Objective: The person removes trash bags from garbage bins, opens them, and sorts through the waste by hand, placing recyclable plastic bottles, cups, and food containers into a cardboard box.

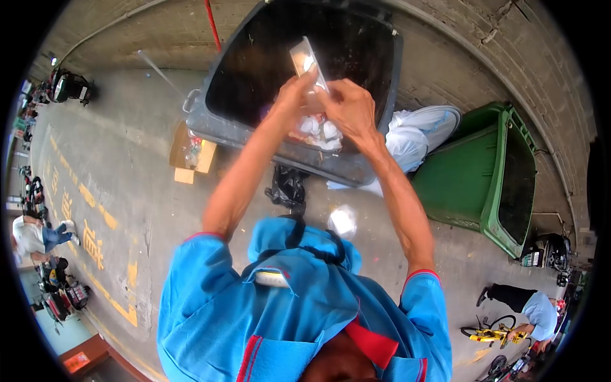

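Over the big dark grey bin [219, 127], a clear, flat plastic piece [305, 54] is tilted upward in my hands; it looks like a see-through box or lid, though I cannot tell which. My left hand [293, 99] pinches its lower left side. On the other side, my right hand [350, 111] has curled fingers and a thumb against its lower edge. Below them in the bin lies crumpled white and reddish litter [318, 130]. The bin's black interior hides whatever is deeper.
A green bin [464, 169] lies tipped at the right, beside white bags [407, 137]. An open cardboard box [184, 175], a black bag [285, 186] and a white bundle [342, 221] rest on the ground. People [538, 315] with a yellow bicycle [493, 332] and parked motorbikes [67, 86] stand farther off.
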A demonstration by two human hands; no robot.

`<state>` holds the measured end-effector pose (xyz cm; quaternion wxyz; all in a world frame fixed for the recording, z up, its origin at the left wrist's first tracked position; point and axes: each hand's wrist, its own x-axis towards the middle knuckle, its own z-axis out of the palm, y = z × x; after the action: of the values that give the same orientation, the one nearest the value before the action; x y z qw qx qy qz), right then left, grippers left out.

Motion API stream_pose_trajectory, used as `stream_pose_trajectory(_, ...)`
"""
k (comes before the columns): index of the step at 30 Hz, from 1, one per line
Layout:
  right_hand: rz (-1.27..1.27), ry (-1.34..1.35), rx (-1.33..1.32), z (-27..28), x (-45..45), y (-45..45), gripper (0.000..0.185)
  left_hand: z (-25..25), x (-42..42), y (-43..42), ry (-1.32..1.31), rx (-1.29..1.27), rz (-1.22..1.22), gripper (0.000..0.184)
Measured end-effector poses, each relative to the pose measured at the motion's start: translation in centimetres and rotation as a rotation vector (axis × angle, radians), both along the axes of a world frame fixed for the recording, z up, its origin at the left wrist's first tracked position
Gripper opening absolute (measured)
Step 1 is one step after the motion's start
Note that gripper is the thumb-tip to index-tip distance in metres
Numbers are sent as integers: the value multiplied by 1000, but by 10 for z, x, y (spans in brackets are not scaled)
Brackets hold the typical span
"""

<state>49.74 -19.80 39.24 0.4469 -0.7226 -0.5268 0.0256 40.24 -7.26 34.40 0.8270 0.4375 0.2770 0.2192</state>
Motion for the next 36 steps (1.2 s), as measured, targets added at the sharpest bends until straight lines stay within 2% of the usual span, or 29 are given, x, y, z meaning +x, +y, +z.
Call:
stream_pose_trajectory(1,5,-18,15,-1,6,12,33,-6,3,5,70,20,23,68)
stream_pose_trajectory(6,-9,80,-290,-14,10,21,43,-10,7,8,101,146,47,57)
stream_pose_trajectory(7,-26,87,-186,-26,13,29,44,-10,11,10,105,159,58,56)
stream_pose_trajectory(10,-35,184,-168,-41,19,37,45,-16,14,20,149,198,62,54)
stream_pose_trajectory(15,-74,163,-165,-62,32,47,44,-36,13,29,98,18,-36,58)
stream_pose_trajectory(17,-90,428,-42,-85,46,58,44,-47,13,43,78,-29,-86,57)
stream_pose_trajectory(20,-189,511,-138,-74,63,47,42,-46,8,55,-45,-134,-106,57)
stream_pose_trajectory(22,-182,456,-171,-83,73,46,40,-35,2,65,84,-86,-120,60)
stream_pose_trajectory(25,-170,340,-254,-90,78,44,37,-33,2,86,12,-115,-198,63)
stream_pose_trajectory(27,-214,710,-215,-90,79,45,40,-29,-1,92,-14,-145,-224,66)
stream_pose_trajectory(31,-260,724,-215,-86,74,40,43,-27,3,98,-32,-185,-249,69)
stream_pose_trajectory(36,-275,981,-150,-84,79,35,41,-36,11,97,-123,-269,-194,71)
